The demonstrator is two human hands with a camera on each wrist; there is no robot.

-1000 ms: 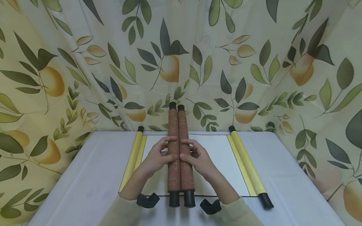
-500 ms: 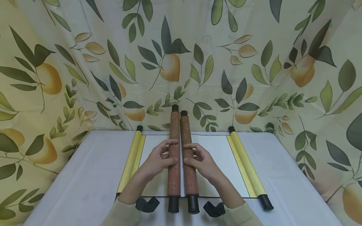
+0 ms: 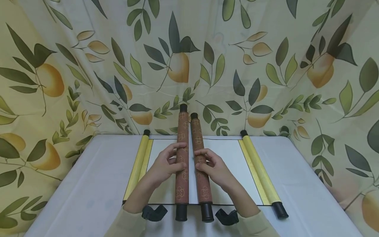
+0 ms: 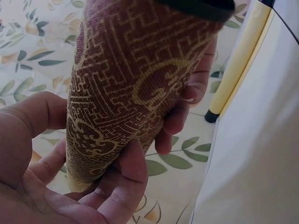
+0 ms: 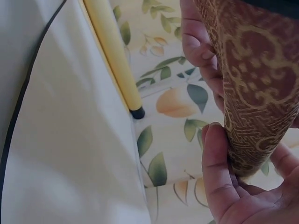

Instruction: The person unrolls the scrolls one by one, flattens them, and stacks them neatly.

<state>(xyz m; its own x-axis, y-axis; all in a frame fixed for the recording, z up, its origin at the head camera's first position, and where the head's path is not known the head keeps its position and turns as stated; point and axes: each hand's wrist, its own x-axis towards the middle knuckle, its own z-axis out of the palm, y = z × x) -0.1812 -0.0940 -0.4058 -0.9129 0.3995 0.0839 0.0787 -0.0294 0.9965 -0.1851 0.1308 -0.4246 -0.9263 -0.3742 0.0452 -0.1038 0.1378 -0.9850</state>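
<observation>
Two rolls of reddish-brown cloth with gold motifs and black end caps, like a rolled-up scroll, are held over the white sheet. My left hand grips the left roll, thumb and fingers about its middle. The right roll is gripped likewise by my right hand. A narrow wedge-shaped gap lies between them, wider at the near end. In the left wrist view the patterned roll fills the middle; in the right wrist view a roll fills the right side. The undersides of both are mostly hidden.
Beneath lies a white sheet with a yellow roller at its right and another yellow roller at its left, both black-capped. They rest on a pale tabletop. A curtain printed with fruit and leaves hangs behind.
The two rolls, side by side a second ago, have parted, and a gap shows between them. My right hand has shifted slightly right, and its roll now slants, near end to the right.
</observation>
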